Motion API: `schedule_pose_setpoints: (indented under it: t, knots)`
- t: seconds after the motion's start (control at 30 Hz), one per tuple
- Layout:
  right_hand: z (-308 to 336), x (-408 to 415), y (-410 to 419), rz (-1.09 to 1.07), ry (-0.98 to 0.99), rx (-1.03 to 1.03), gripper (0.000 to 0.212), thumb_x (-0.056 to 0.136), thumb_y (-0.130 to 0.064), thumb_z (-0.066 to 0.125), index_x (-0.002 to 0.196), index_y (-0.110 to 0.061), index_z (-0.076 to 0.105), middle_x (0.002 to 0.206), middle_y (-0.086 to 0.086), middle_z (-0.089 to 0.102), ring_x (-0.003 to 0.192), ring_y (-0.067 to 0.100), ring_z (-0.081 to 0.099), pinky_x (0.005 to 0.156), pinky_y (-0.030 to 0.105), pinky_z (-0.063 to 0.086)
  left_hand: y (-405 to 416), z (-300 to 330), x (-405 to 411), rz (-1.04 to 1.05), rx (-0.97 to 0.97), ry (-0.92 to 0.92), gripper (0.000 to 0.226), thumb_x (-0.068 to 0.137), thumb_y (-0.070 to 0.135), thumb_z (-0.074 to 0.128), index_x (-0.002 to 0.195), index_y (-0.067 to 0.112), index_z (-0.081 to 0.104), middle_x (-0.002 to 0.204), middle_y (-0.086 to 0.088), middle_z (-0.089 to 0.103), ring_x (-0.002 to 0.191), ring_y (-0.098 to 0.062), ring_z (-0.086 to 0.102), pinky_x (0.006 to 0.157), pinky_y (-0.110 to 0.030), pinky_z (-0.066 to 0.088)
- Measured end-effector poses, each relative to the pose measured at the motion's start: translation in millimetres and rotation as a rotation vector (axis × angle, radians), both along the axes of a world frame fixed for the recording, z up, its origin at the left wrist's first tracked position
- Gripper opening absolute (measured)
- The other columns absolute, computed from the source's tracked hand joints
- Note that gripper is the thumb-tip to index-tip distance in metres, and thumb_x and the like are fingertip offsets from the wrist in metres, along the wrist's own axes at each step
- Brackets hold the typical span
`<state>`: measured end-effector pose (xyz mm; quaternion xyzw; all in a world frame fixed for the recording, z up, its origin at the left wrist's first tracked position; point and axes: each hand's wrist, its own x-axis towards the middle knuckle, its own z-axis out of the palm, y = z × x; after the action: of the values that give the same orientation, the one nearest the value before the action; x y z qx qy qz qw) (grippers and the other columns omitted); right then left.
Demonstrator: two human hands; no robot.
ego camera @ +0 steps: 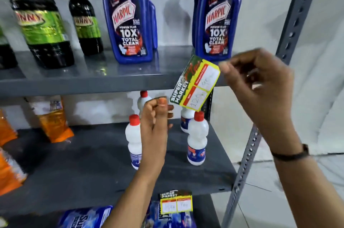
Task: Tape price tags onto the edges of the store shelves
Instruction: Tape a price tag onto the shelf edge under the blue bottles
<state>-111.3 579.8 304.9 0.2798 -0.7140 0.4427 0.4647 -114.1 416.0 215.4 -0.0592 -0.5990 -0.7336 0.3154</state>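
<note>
I see glossy dark bottles (41, 22) at far left on the grey metal shelf (83, 83). My left hand (155, 121) is curled, grip pressed together. The tilted rectangular paper price tag (195, 84) overlaps the shelf edge, its corner pinched by my right hand (258, 86).

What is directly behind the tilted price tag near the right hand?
The upper shelf edge and a white bottle lie behind the price tag; any tape is hidden.
</note>
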Motion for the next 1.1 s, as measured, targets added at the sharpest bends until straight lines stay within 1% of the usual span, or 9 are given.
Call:
schedule_pose_setpoints:
  t: [0.03, 0.13, 0.2, 0.27, 0.4, 0.5, 0.73, 0.93, 1.1]
  knots:
    - [12, -4, -3, -0.035, 0.027, 0.053, 0.014, 0.081, -0.038, 0.065, 0.083, -0.024, 0.062, 0.074, -0.005, 0.058, 0.065, 0.009, 0.054, 0.059, 0.015, 0.042, 3, 6, 0, -0.006, -0.030, -0.002, 0.023, 0.078, 0.057, 0.056, 0.089, 0.036, 0.058, 0.086, 0.010, 0.068, 0.080, -0.007, 0.063, 0.062, -0.018, 0.050]
    - [36, -25, -10, -0.080, -0.015, 0.291, 0.031, 0.078, -0.044, 0.067, 0.097, -0.020, 0.066, 0.087, -0.007, 0.058, 0.076, 0.006, 0.053, 0.068, 0.008, 0.041, 8, 15, -4, -0.052, -0.035, -0.024, 0.021, 0.072, 0.041, 0.065, 0.087, 0.027, 0.061, 0.081, 0.011, 0.069, 0.076, -0.004, 0.064, 0.067, -0.022, 0.050]
    - [42, -39, -15, -0.020, -0.096, 0.449, 0.035, 0.074, -0.047, 0.067, 0.098, -0.021, 0.066, 0.090, -0.004, 0.062, 0.078, 0.007, 0.054, 0.070, 0.013, 0.044, 10, 16, -9, -0.071, -0.001, -0.038, 0.006, 0.080, 0.027, 0.066, 0.082, 0.023, 0.062, 0.072, 0.014, 0.070, 0.069, -0.002, 0.063, 0.061, -0.018, 0.050]
    - [44, -50, -18, 0.032, -0.146, 0.514, 0.034, 0.072, -0.047, 0.068, 0.095, -0.023, 0.067, 0.093, 0.000, 0.066, 0.080, 0.010, 0.057, 0.071, 0.020, 0.048, 10, 16, -11, -0.039, 0.029, -0.044, 0.008, 0.084, 0.017, 0.063, 0.077, 0.021, 0.061, 0.067, 0.013, 0.069, 0.065, -0.002, 0.063, 0.055, -0.015, 0.050]
    - [43, -59, -19, 0.056, -0.251, 0.546, 0.029, 0.072, -0.036, 0.074, 0.097, -0.023, 0.067, 0.093, -0.005, 0.063, 0.087, 0.011, 0.060, 0.074, 0.019, 0.049, 9, 17, -11, -0.024, 0.061, -0.029, 0.013, 0.085, 0.013, 0.062, 0.073, 0.015, 0.059, 0.063, 0.010, 0.068, 0.060, -0.004, 0.063, 0.054, -0.016, 0.051]
    - [39, -60, -18, 0.181, -0.417, 0.482, 0.010, 0.077, -0.029, 0.069, 0.082, -0.023, 0.062, 0.081, -0.013, 0.063, 0.080, 0.010, 0.066, 0.064, 0.014, 0.053, 13, 19, -6, -0.057, 0.065, 0.006, 0.015, 0.087, 0.010, 0.059, 0.073, 0.010, 0.055, 0.053, 0.012, 0.067, 0.054, -0.003, 0.063, 0.055, -0.015, 0.052]
    - [41, -63, -18, 0.278, -0.527, 0.436, 0.011, 0.081, -0.027, 0.066, 0.079, -0.019, 0.059, 0.075, -0.013, 0.065, 0.061, -0.010, 0.064, 0.053, 0.004, 0.051, 24, 21, 0, 0.027, 0.115, 0.020, 0.019, 0.085, 0.012, 0.061, 0.068, 0.017, 0.055, 0.057, 0.012, 0.068, 0.057, -0.005, 0.065, 0.058, -0.018, 0.055]
    - [42, -63, -19, 0.301, -0.554, 0.416, 0.012, 0.081, -0.026, 0.067, 0.076, -0.016, 0.061, 0.073, -0.009, 0.067, 0.058, -0.006, 0.065, 0.052, 0.007, 0.051, 24, 25, 8, 0.019, 0.125, 0.008, 0.021, 0.085, 0.010, 0.061, 0.065, 0.016, 0.055, 0.057, 0.009, 0.067, 0.057, -0.008, 0.065, 0.059, -0.022, 0.057]
    - [42, -62, -17, 0.292, -0.554, 0.428, 0.017, 0.080, -0.026, 0.067, 0.082, -0.010, 0.062, 0.075, -0.008, 0.068, 0.061, -0.004, 0.067, 0.056, 0.008, 0.052, 23, 28, 13, 0.010, 0.126, -0.012, 0.021, 0.085, 0.010, 0.062, 0.066, 0.018, 0.057, 0.069, 0.001, 0.070, 0.062, -0.011, 0.067, 0.059, -0.023, 0.057]
